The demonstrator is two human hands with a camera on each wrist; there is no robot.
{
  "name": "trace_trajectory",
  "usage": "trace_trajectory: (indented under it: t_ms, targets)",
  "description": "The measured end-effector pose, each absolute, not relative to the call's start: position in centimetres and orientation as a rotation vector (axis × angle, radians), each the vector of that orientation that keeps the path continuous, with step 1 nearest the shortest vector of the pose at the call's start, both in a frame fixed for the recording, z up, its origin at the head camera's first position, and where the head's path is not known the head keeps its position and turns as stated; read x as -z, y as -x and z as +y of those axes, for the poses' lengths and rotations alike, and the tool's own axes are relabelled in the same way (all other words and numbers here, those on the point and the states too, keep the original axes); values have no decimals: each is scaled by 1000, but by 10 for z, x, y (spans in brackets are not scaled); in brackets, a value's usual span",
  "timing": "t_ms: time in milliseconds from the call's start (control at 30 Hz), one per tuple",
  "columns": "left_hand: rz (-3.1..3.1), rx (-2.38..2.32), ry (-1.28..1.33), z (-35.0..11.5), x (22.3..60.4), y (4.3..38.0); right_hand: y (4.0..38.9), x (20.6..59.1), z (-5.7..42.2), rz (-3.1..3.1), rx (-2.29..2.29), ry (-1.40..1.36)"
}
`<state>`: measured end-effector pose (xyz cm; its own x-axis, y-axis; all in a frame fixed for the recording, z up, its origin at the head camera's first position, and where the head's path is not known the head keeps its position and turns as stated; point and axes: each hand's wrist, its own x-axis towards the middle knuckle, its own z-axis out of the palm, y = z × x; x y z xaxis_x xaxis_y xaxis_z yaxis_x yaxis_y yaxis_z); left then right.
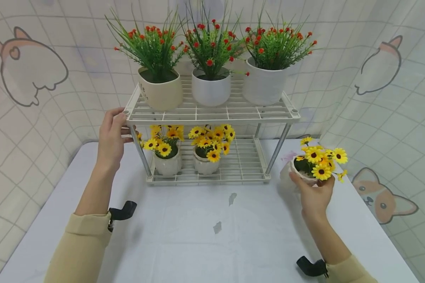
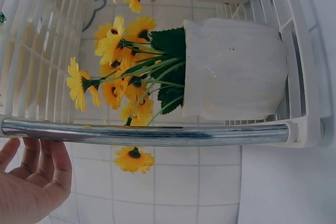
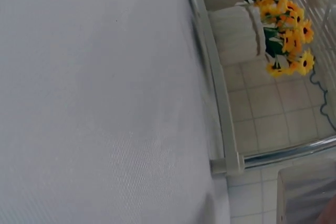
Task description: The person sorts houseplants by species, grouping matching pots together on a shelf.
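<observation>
At the left end of a white two-tier wire rack (image 1: 212,121), my left hand (image 1: 110,137) grips the upper corner by the metal post (image 2: 147,133). Two white pots of yellow flowers, a left one (image 1: 168,164) and a middle one (image 1: 206,165), stand on the lower tier. Beyond the rack's right end, my right hand (image 1: 315,196) holds a third white flowerpot (image 1: 289,177) of yellow flowers, thumb at its rim. The pot leans to the right. Only its side (image 3: 310,195) and a bit of finger show at the right wrist view's lower corner.
Three larger pots with red flowers and grass, a cream one (image 1: 163,92), a white one (image 1: 211,90) and another white one (image 1: 263,84), stand on the upper tier. A white cloth (image 1: 184,228) covers the table. Behind hangs a tile-patterned curtain (image 1: 88,78).
</observation>
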<state>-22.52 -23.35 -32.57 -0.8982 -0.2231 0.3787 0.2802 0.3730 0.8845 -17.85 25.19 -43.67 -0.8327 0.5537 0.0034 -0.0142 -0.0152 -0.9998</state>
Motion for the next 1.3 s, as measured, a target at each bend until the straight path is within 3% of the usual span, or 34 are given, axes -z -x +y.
trace_trajectory:
  t_ms: [633, 1300]
  targets:
    - [-2197, 1555, 42, -233, 324, 225, 158, 438, 209, -1921, -1932, 113]
    - [-2189, 1549, 52, -231, 326, 224, 179, 452, 165, -1922, -1975, 115]
